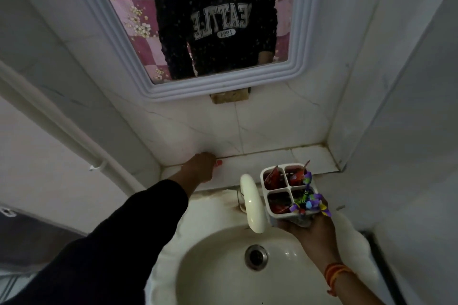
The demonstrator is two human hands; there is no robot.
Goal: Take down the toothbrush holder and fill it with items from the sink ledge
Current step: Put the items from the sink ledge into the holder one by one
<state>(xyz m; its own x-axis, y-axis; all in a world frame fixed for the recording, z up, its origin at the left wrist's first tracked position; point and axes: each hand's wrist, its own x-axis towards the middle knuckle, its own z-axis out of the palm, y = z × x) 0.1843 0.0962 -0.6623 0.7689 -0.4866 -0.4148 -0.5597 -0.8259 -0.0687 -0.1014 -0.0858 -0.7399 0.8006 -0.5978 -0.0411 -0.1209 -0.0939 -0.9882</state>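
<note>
My right hand (311, 230) holds a white four-compartment toothbrush holder (287, 189) from below, above the right side of the sink. Red packets sit in its compartments, and a purple-green toothbrush (308, 202) sticks out of the near right one. My left hand (199, 167), in a black sleeve, rests on the tiled sink ledge (260, 158) at its left end, fingers closed over a small red item (219, 162) that is mostly hidden.
A cream faucet (252, 203) curves over the white basin (223, 267) with its drain (256, 256). A white-framed mirror (218, 82) hangs above the ledge. A white pipe (74, 136) runs along the left wall. Tiled walls close in on the right.
</note>
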